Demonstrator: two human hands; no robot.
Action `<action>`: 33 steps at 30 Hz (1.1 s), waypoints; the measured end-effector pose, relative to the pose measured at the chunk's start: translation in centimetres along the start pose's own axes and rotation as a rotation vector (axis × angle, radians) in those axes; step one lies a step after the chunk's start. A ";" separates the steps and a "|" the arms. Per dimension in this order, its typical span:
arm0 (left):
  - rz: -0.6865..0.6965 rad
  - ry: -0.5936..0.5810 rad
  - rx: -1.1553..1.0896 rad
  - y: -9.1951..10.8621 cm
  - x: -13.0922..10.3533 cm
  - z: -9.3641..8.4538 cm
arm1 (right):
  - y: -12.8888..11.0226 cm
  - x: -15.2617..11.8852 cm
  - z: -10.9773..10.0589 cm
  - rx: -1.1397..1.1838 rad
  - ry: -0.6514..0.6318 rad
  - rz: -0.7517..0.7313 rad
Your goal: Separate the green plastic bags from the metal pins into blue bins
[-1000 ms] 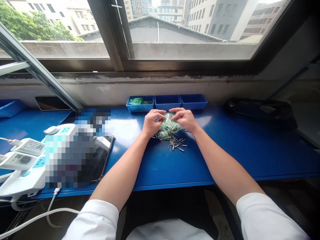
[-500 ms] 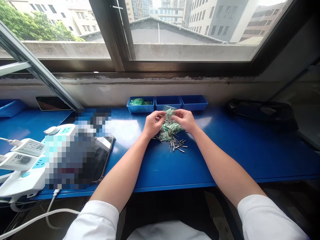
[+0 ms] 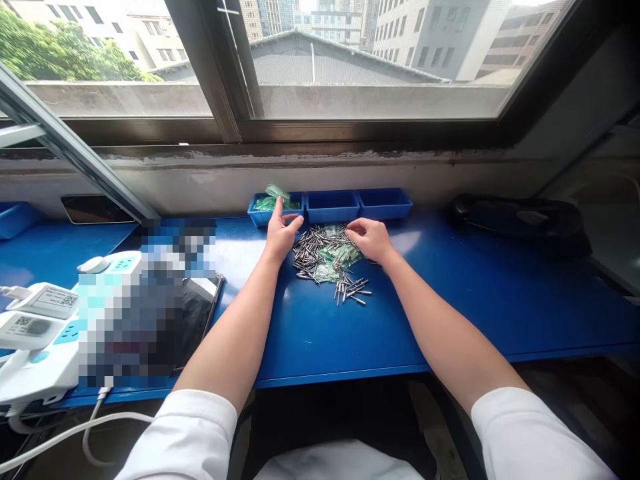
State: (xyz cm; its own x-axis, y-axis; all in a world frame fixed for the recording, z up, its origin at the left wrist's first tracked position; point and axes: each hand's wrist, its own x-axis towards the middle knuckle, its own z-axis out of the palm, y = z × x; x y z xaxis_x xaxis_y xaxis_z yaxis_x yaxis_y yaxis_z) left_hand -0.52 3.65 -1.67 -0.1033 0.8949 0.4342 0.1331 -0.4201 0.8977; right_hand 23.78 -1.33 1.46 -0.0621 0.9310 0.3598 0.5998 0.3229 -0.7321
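My left hand (image 3: pixel 283 235) reaches to the front of the left blue bin (image 3: pixel 273 219), thumb and forefinger spread apart. A small green-tinted plastic bag (image 3: pixel 276 192) is just above the fingertip at the bin, tilted and apart from the thumb. More green bags (image 3: pixel 264 203) lie inside that bin. My right hand (image 3: pixel 371 240) is at the right edge of a pile of metal blind rivets (image 3: pixel 309 250), fingers pinched together; what they hold, if anything, is hidden. Green bags (image 3: pixel 327 271) lie among the rivets, and several loose rivets (image 3: pixel 351 290) are scattered at the pile's front.
Two more blue bins (image 3: pixel 332 215) stand in a row beside the left one, against the wall under the window. On the left are a white power strip (image 3: pixel 55 363) with chargers, cables and a dark tablet-like device (image 3: pixel 200 300). A black case-like object (image 3: pixel 520 223) lies at the right.
My left hand has moved left from the pile to the left bin, and a green bag went with it and left its fingers. My right hand stays by the pile.
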 end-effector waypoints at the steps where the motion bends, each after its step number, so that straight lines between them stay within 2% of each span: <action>1: -0.056 -0.016 -0.049 0.0 0.1 -0.1 | 0.1 0.0 0.0 -0.019 -0.009 -0.009; 3: -0.145 -0.026 -0.123 0.1 0.1 -0.1 | 0.2 0.0 0.0 -0.049 -0.027 -0.030; 6: -0.173 0.020 -0.143 0.4 0.0 -0.2 | 0.5 0.0 0.0 -0.083 -0.044 -0.058; 11: -0.095 0.213 0.059 0.4 0.0 -0.1 | 0.6 -0.1 0.1 -0.118 -0.064 -0.092; 13: -0.060 0.231 0.116 0.5 -0.2 0.0 | 0.4 -0.2 0.0 -0.122 -0.086 -0.130; 15: -0.032 0.161 0.146 1.0 -0.7 0.2 | 0.0 -0.3 -0.5 -0.119 -0.164 -0.192; 17: -0.001 0.036 0.194 1.8 -1.6 0.6 | -0.3 -0.3 -1.1 -0.134 -0.289 -0.245; 20: 0.090 -0.141 0.345 3.2 -3.1 1.5 | -0.7 -0.3 -2.3 -0.206 -0.415 -0.230; 23: 0.259 -0.287 0.455 4.3 -4.3 2.2 | -0.7 -0.3 -3.0 -0.253 -0.482 -0.135; 25: 0.318 -0.371 0.491 4.8 -4.7 2.4 | -0.6 -0.3 -3.1 -0.270 -0.531 -0.091; 30: 0.379 -0.589 0.620 5.1 -5.2 2.5 | -0.2 -0.3 -2.5 -0.314 -0.595 -0.065; 33: 0.382 -0.673 0.693 5.3 -5.3 2.6 | -0.1 -0.3 -2.2 -0.324 -0.601 -0.032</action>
State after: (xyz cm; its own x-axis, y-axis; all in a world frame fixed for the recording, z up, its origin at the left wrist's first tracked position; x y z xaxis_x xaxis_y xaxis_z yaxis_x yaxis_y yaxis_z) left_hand 3.25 -2.94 0.54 0.6081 0.7089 0.3574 0.6006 -0.7052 0.3768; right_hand 25.50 -1.98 2.66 -0.4595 0.8851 -0.0737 0.7932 0.3717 -0.4824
